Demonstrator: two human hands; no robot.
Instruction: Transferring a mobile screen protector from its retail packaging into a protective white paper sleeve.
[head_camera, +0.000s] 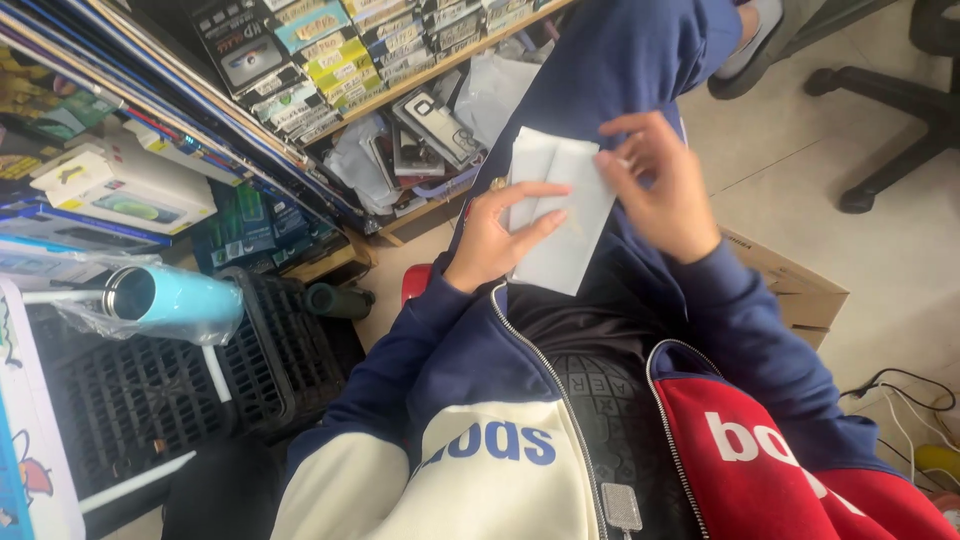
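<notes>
A person's left hand (497, 237) presses flat, fingers extended, on a white flat packet (557, 215) lying on their lap, while the right hand (660, 185) pinches the packet's upper right edge with curled fingers. Gripped only at its edges, the thin packet could probably slide off the sloping blue-clad lap toward the floor. At nine o'clock a light blue tumbler (170, 298) in clear plastic rests on a black crate (150, 400), contents unseen; a brown cardboard box (800, 290) sits at three o'clock.
</notes>
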